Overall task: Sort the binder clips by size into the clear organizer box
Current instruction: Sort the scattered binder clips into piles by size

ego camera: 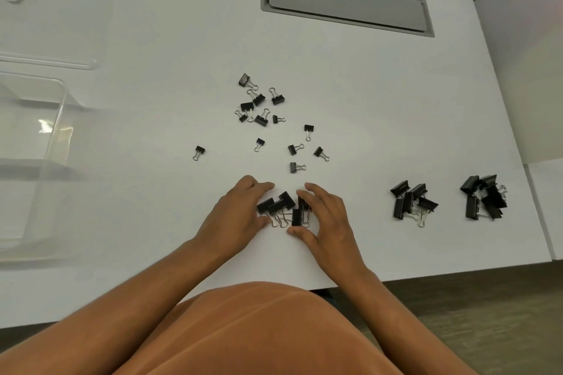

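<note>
Near the table's front edge, my left hand (pixel 240 210) and my right hand (pixel 323 216) cup a small bunch of medium black binder clips (pixel 281 207) from either side, fingers curved around them. Small black clips (pixel 262 109) lie scattered farther back on the white table (pixel 152 207). To the right sit two piles of larger clips, one pile (pixel 411 201) nearer me and another pile (pixel 484 196) close to the table's right edge. The clear organizer box (pixel 33 137) stands at the left, with nothing visible inside.
A grey cable hatch (pixel 344 1) is set into the table at the back. A clear lid (pixel 58 9) lies flat behind the box. The table's right edge meets a white partition (pixel 524 70).
</note>
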The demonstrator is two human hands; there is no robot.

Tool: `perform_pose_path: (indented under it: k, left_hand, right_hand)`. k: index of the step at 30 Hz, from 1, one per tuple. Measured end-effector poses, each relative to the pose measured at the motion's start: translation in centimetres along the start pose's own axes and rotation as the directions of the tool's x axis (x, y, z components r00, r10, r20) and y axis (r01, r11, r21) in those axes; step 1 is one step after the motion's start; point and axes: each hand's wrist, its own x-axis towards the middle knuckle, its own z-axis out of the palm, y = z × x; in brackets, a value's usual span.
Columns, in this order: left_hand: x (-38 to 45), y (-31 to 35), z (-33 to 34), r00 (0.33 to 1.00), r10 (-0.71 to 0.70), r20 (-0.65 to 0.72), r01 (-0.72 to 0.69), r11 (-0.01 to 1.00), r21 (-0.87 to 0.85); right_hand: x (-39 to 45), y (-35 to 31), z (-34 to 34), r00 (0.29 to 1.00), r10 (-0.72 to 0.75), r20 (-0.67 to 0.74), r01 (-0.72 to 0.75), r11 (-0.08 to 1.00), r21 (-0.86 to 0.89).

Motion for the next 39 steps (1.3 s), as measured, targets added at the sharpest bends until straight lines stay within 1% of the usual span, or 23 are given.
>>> perform_pose_path:
  k: [3,5,8,10,16,17,19,21,22,24,25,28,30,34,39]
  left_hand:
    - [0.0,0.1,-0.1,0.999,0.011,0.032,-0.01,1.0,-0.029]
    - [0.0,-0.1,-0.3,0.998,0.014,0.057,-0.011,0.998,-0.061]
    - [0.0,-0.1,-0.4,0.996,0.018,0.084,-0.014,0.999,-0.049]
    - [0.2,0.1,-0.4,0.996,0.018,0.087,-0.015,0.999,-0.039]
    - [0.1,0.1,-0.2,0.997,0.009,0.071,-0.006,0.999,-0.053]
    - [0.2,0.0,-0.4,0.999,0.003,0.051,0.0,0.998,-0.056]
    - [0.5,-0.1,-0.9,1.0,-0.006,-0.013,0.005,0.999,-0.04]
    - [1.3,-0.4,-1.5,0.994,0.005,-0.106,-0.004,1.0,0.007]
    - [1.8,-0.5,-1.9,0.987,0.016,-0.162,-0.009,0.999,0.043]
    - [3.2,-1.1,-2.3,0.962,0.072,-0.265,-0.029,0.986,0.162]
    - [3.9,-1.4,-2.4,0.95,0.12,-0.29,-0.046,0.967,0.249]
    - [5.6,-2.1,-2.1,0.928,0.262,-0.265,-0.093,0.852,0.515]
    - [5.6,-2.3,-2.0,0.923,0.285,-0.258,-0.078,0.797,0.599]
    - [3.6,-2.9,-2.3,0.911,0.25,-0.328,0.015,0.774,0.633]
    - [0.2,-4.9,-2.7,0.899,0.13,-0.418,0.165,0.784,0.598]
  right_hand:
    - [0.3,-0.3,-0.1,0.999,0.013,0.041,-0.016,0.999,0.052]
    - [0.6,-0.6,-0.4,0.997,0.023,0.072,-0.027,0.998,0.05]
    - [0.9,-0.9,-0.3,0.992,-0.017,0.124,0.026,0.997,-0.069]
    - [1.0,-1.1,0.3,0.99,-0.03,0.135,0.046,0.992,-0.118]
    - [0.9,-1.3,0.4,0.995,-0.027,0.099,0.037,0.994,-0.101]
    - [0.9,-1.4,0.2,0.996,-0.023,0.082,0.03,0.996,-0.085]
    - [1.2,-1.6,-0.5,1.0,-0.008,-0.007,0.008,0.999,-0.052]
    - [2.2,-1.6,-1.1,0.994,0.016,-0.111,-0.02,0.999,-0.038]
    - [2.8,-1.6,-1.3,0.99,0.029,-0.141,-0.035,0.999,-0.039]
    - [4.4,-1.6,-1.3,0.986,0.046,-0.162,-0.055,0.997,-0.048]
    - [5.2,-1.6,-1.1,0.986,0.05,-0.159,-0.059,0.997,-0.058]
    - [7.0,-2.0,-0.1,0.99,0.052,-0.128,-0.062,0.995,-0.077]
    - [7.6,-2.4,0.4,0.991,0.049,-0.121,-0.059,0.995,-0.081]
    - [7.6,-2.6,0.7,0.992,0.055,-0.115,-0.064,0.995,-0.082]
    - [7.5,-2.7,0.5,0.992,0.05,-0.115,-0.06,0.995,-0.081]
